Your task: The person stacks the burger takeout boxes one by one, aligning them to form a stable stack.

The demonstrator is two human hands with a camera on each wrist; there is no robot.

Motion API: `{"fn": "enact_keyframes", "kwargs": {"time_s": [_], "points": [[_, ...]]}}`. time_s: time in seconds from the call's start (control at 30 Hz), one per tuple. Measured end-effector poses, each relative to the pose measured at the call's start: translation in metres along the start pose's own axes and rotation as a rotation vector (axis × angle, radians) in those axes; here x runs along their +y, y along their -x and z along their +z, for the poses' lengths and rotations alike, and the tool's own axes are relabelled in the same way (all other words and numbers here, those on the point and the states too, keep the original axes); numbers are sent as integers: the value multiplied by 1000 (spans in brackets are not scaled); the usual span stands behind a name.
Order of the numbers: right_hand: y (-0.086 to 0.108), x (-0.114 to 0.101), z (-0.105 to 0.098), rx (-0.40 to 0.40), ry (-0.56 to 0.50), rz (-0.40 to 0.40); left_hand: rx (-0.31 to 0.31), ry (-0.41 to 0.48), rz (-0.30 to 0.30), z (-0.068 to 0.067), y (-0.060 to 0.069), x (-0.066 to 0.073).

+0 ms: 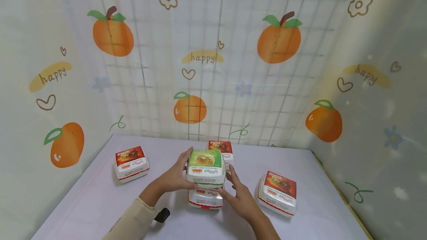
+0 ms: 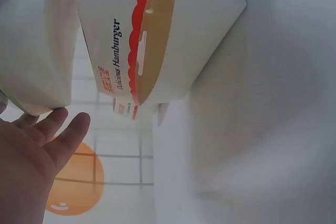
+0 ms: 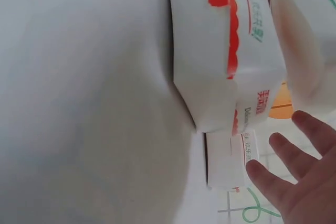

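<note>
A green-topped burger box (image 1: 205, 166) is held above a red-and-white burger box (image 1: 205, 199); both wrist views show a narrow gap between them. My left hand (image 1: 175, 175) grips the green-topped box's left side, thumb at the front and fingers toward the back; in the left wrist view its fingers (image 2: 59, 121) touch a lower corner. My right hand (image 1: 241, 197) holds the right side, thumb at the lower front, with the other fingers spread in the right wrist view. The lower box (image 3: 223, 51) stands on the table, touched by neither hand in view.
Another red-topped box (image 1: 228, 158) stands just behind the held one. One more box (image 1: 131, 164) is at the left of the pale table (image 1: 166, 225), and another (image 1: 277, 193) at the right. A fruit-patterned curtain (image 1: 150, 73) surrounds the back and sides.
</note>
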State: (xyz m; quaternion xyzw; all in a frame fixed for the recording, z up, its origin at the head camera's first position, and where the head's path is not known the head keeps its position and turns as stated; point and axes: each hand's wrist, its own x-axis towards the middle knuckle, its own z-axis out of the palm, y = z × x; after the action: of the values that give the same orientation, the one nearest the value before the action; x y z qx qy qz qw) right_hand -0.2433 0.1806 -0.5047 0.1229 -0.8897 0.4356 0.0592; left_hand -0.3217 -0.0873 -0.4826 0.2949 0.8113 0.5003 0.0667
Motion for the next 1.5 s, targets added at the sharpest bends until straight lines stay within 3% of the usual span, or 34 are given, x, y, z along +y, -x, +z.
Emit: {"fn": "enact_keyframes", "kwargs": {"time_s": [0.37, 0.9, 1.13, 1.33, 1.5], "points": [[9, 2, 4, 9, -22, -38, -34, -21, 3, 9, 12, 5], [12, 2, 6, -71, 9, 57, -25, -30, -18, 17, 19, -11], [16, 3, 0, -34, 5, 21, -7, -65, -15, 23, 19, -3], [20, 7, -7, -3, 13, 4, -23, -16, 30, 25, 20, 0], [22, 7, -8, -16, 22, 3, -10, 19, 2, 23, 24, -4]]}}
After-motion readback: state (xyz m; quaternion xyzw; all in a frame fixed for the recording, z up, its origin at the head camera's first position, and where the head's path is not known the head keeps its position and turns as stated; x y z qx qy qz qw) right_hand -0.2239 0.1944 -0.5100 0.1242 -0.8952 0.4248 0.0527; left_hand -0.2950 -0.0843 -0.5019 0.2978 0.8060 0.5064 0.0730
